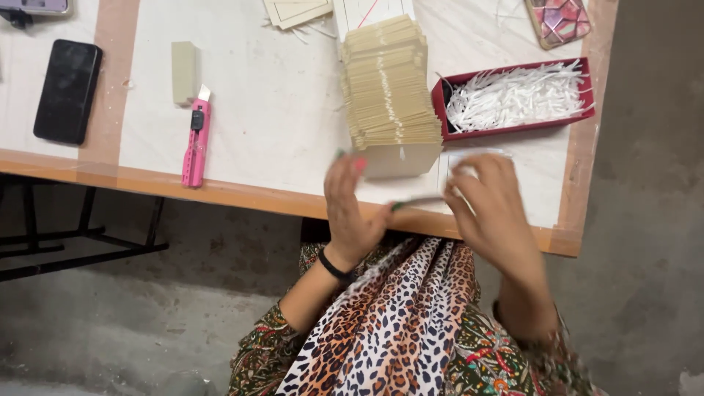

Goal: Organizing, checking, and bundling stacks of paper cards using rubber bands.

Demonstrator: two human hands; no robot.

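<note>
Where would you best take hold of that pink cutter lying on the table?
Probably around the long pink handle of the pink cutter, at its middle, coming from straight above with fingers on its two long sides. It lies flat with its blade end pointing away toward the pale block, so the handle half near the table edge is safest.

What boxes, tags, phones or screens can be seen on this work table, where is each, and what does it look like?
Red box: table's right side, long, shallow, open, full of white strings.
Stack of tags: centre, beside the box, tan card, fanned toward the hands.
Black phone: far left, flat rectangle, dark screen.
Patterned phone: top right edge, pinkish mosaic case.
Left hand touches the nearest tag.
</note>
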